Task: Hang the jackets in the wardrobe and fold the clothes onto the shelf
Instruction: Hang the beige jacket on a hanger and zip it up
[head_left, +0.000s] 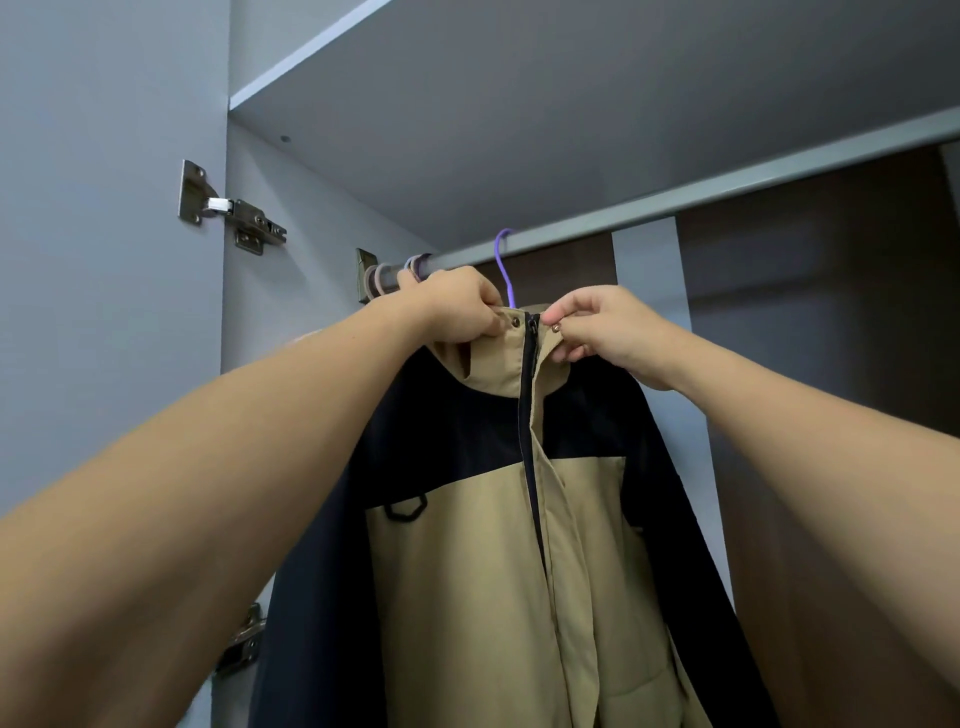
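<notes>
A grey wardrobe (119, 312) interior is shown, shelf (519, 104) above the rail (675, 200). The jacket (498, 519) is hung centrally on a purple hanger (503, 265); its collar is pinched by left hand (460, 306) and right hand (597, 325). The hem is cut off.

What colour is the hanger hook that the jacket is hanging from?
Purple. The hanger hook loops over the rail, clearest in the head view.
</notes>
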